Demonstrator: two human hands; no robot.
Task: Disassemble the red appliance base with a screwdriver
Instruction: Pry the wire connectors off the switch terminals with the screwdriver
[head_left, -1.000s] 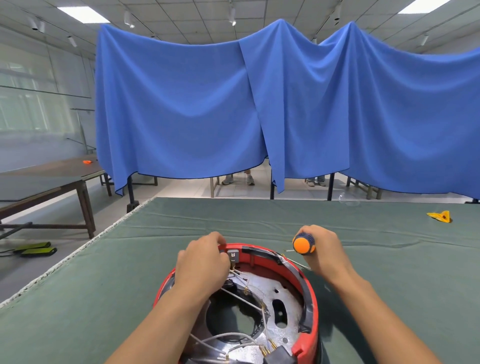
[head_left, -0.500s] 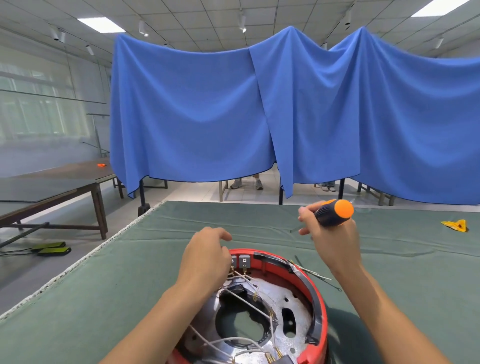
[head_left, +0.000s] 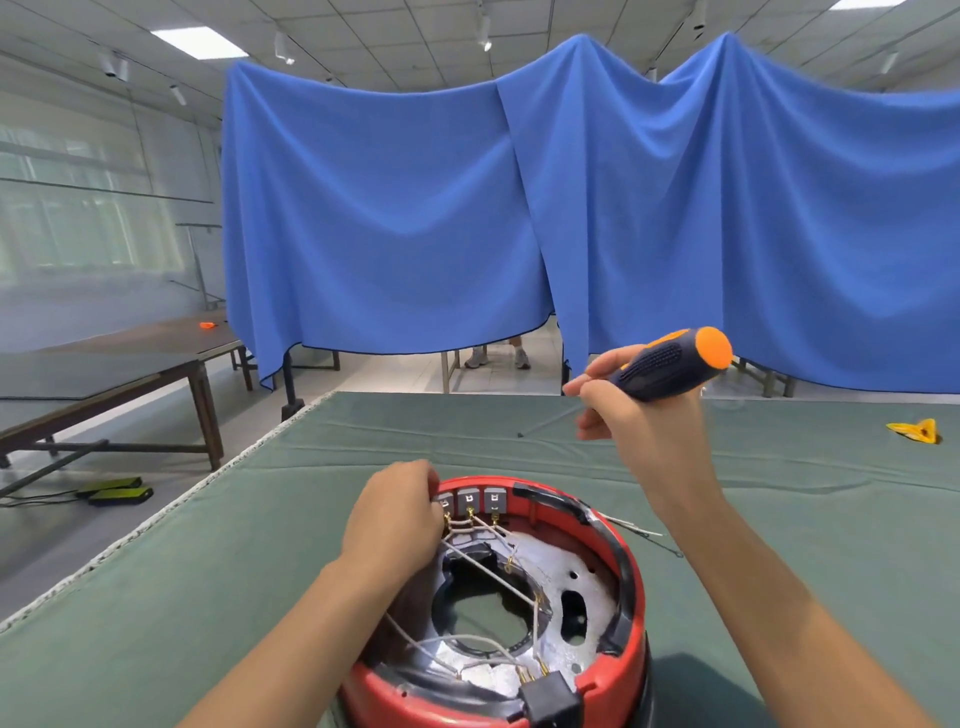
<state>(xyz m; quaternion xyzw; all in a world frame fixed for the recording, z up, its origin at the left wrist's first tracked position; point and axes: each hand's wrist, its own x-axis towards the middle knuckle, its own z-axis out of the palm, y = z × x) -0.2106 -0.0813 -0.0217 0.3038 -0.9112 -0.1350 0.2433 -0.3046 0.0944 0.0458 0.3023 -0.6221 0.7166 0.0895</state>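
With the left hand (head_left: 395, 514) curled on the far rim of the red base (head_left: 631, 613) just below it, the right hand (head_left: 641, 426), clamped on the screwdriver (head_left: 670, 364) above, should probably lower the tip squarely into a screw before turning.

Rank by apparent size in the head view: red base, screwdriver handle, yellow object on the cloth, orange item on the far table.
1. red base
2. screwdriver handle
3. yellow object
4. orange item
Distance from the camera exaggerates these differences.

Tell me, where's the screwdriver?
In the head view, the right hand holds the screwdriver up on the right, above the red base.
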